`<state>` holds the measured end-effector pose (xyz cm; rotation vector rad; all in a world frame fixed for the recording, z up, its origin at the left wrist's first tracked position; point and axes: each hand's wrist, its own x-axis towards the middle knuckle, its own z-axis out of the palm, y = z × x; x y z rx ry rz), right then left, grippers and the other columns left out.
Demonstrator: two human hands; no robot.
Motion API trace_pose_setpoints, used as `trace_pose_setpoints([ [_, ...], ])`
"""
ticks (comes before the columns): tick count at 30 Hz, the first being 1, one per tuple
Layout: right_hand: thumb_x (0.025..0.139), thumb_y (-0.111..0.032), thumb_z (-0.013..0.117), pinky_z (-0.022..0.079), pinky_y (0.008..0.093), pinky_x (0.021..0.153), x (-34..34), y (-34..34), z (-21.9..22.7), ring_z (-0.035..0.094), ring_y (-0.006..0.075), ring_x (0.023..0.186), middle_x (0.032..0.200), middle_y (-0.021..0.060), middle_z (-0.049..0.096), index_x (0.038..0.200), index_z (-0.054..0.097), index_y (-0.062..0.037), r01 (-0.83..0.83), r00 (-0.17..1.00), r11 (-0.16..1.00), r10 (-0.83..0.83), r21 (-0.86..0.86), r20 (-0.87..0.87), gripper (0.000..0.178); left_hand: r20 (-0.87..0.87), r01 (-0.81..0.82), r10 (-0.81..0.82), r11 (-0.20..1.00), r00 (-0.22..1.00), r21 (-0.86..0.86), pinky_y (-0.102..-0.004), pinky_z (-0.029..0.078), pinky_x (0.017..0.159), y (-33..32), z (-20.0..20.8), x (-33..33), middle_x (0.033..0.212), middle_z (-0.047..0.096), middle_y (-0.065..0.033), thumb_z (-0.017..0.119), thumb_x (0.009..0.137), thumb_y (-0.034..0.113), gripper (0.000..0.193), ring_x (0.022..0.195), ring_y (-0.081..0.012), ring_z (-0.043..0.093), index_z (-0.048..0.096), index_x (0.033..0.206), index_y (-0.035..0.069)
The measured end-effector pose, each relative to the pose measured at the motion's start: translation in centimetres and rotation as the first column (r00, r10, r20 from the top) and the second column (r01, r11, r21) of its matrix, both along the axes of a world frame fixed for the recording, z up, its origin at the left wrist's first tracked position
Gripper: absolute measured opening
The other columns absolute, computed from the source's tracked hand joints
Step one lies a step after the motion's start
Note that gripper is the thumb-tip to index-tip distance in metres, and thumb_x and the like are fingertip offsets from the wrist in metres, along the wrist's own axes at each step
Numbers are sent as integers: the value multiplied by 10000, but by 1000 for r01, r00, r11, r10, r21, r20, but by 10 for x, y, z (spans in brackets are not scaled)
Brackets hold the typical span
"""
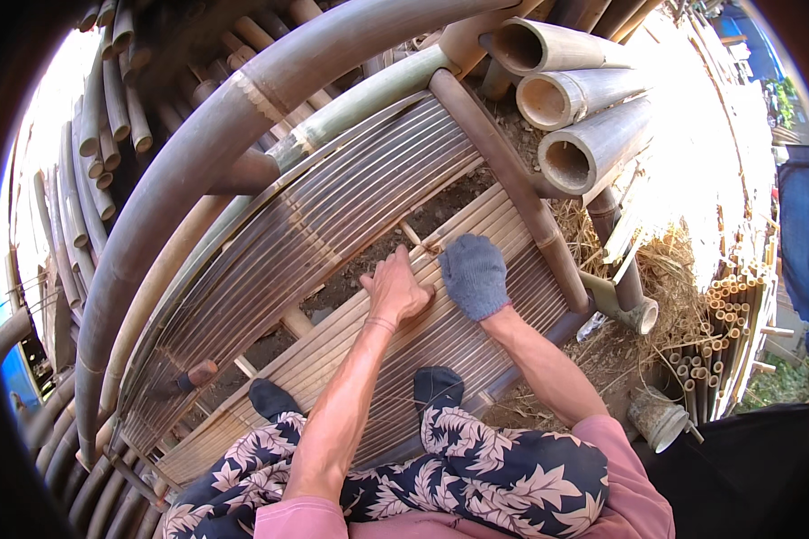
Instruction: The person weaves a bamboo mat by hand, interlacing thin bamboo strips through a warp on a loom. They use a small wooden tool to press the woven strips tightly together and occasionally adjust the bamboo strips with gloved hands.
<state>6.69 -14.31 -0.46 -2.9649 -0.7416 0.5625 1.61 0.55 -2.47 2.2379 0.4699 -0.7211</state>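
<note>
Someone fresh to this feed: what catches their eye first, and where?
Probably the grey-gloved right hand, near the middle of the view, beside the bare left hand, both over the slatted bamboo panel. Next, three thick bamboo tubes with hollow ends showing, at the upper right. Then the leaf-patterned trousers near the lower edge.

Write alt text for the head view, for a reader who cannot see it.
A person's bare left hand and grey-gloved right hand are close together at the slatted seat of a bamboo bench, seen from above. Both dark-covered feet appear on the seat; three thick bamboo poles show open ends at upper right.
</note>
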Motion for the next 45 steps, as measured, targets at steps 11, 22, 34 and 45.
trace_pose_setpoints([
  [11,946,-353,579,529,411,811,46,-24,72,699,309,928,1002,230,718,868,694,19,502,679,714,25,488,-734,397,-198,-23,15,999,980,-38,-542,323,1001,0,-6,8,1280,628,-133,837,662,427,818,1226,-349,535,548,1372,140],
  [22,983,-352,452,550,497,806,38,-12,42,701,386,874,938,201,724,921,753,-82,-214,881,971,144,-108,-450,409,-3,-30,31,997,1000,67,-567,308,1014,-9,-2,-3,1208,617,-112,838,725,474,710,1179,-338,539,576,1298,147],
  [34,977,-399,477,502,512,734,28,-45,35,626,472,807,866,275,660,887,664,-1,16,804,955,163,296,-572,449,47,-45,40,994,998,97,-591,271,1011,-14,-13,-10,1204,611,-120,814,644,638,950,1169,-331,521,519,1383,119],
  [45,998,-291,585,455,278,655,-4,-112,-31,527,93,711,756,6,606,911,677,13,674,682,603,-289,426,-672,330,568,-133,129,990,813,-34,-480,408,1027,20,0,-62,1219,568,-140,720,840,263,527,1223,-316,498,556,1285,35],
])
